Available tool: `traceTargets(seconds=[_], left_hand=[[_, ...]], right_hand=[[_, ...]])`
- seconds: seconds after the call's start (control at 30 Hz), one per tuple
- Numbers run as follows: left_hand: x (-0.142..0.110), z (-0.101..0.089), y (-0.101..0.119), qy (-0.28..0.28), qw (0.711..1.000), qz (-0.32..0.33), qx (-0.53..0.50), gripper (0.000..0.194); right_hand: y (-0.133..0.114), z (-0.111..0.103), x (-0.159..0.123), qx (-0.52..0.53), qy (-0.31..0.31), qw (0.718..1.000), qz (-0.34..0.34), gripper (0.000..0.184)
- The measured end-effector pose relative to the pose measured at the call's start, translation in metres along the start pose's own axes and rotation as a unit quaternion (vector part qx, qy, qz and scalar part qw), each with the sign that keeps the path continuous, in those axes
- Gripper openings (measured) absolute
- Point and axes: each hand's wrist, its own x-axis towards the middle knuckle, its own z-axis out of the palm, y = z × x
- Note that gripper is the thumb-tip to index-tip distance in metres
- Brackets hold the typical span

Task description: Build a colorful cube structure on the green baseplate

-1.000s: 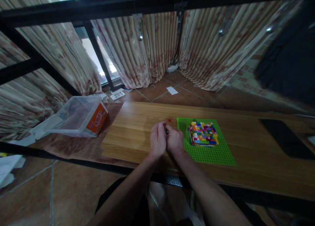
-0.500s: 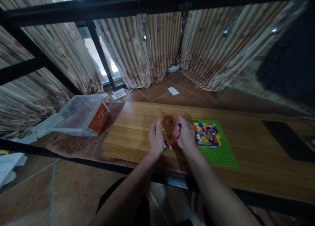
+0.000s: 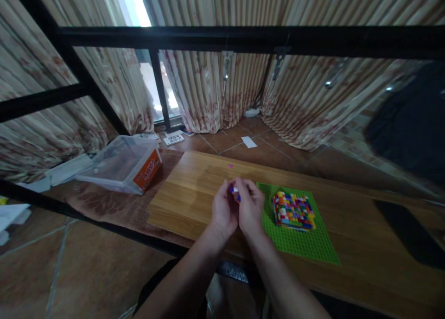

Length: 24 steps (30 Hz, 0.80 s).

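Observation:
My left hand [image 3: 224,211] and my right hand [image 3: 251,207] are cupped together above the wooden board, closed around several small toy bricks [image 3: 235,189]. Purple, white and blue show in the gap between the fingers; the rest are hidden by the hands. Right of my right hand lies a green studded baseplate [image 3: 302,248]. On it stands a block built of many multicoloured bricks [image 3: 295,210]. A single pink brick [image 3: 230,166] rests on the board beyond my hands.
A clear plastic bin [image 3: 114,163] with an orange label lies on its side at left. A dark flat panel [image 3: 408,231] is on the board at right. A black metal rail [image 3: 208,37] crosses in front of the curtains. Paper [image 3: 249,142] lies on the tiled floor.
My hands were together, then parted with loose bricks between them on the board and some in the right hand; now they are cupped together around bricks again. The view has tilted.

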Motion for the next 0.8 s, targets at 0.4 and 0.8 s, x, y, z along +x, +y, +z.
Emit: traceTargets(seconds=[0.4, 0.8], left_hand=[[-0.002, 0.009, 0.028, 0.065, 0.983, -0.039, -0.167, 0.023], [-0.003, -0.004, 0.066, 0.089, 0.974, -0.022, -0.206, 0.028]], right_hand=[[-0.019, 0.046, 0.011, 0.141, -0.003, 0.988, 0.060, 0.038], [0.017, -0.003, 0.143, -0.606, -0.118, 0.781, -0.096, 0.018]])
